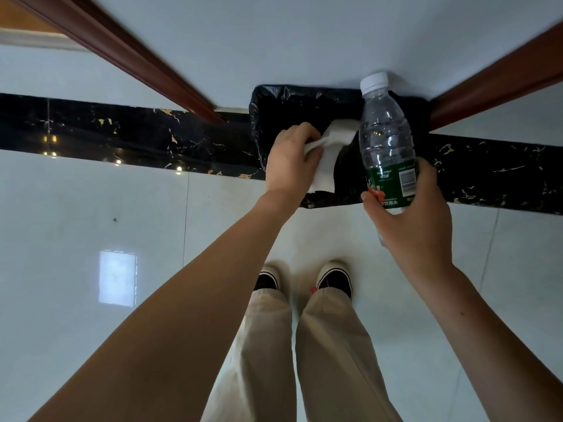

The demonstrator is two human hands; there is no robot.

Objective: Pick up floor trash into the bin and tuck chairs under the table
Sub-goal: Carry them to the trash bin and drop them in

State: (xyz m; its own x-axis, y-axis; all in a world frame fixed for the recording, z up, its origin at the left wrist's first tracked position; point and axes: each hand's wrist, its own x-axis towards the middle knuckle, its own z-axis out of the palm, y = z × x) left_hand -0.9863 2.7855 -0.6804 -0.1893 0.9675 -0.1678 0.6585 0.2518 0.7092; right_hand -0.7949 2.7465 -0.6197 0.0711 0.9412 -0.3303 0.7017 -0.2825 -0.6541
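Note:
A bin lined with a black bag point(274, 99) stands on the floor against the white wall, straight ahead of my feet. My left hand point(292, 159) is shut on a white tissue point(329, 153) and holds it over the bin's opening. My right hand point(408, 214) grips the lower part of a clear plastic water bottle point(384, 132) with a white cap and a green label. The bottle points up and away, over the bin's right side. It looks empty.
Glossy white floor tiles point(91, 239) carry a black marble strip point(106, 129) along the wall. Brown wooden door frames point(128, 53) rise left and right of the bin. My two shoes point(304, 278) stand just short of the bin.

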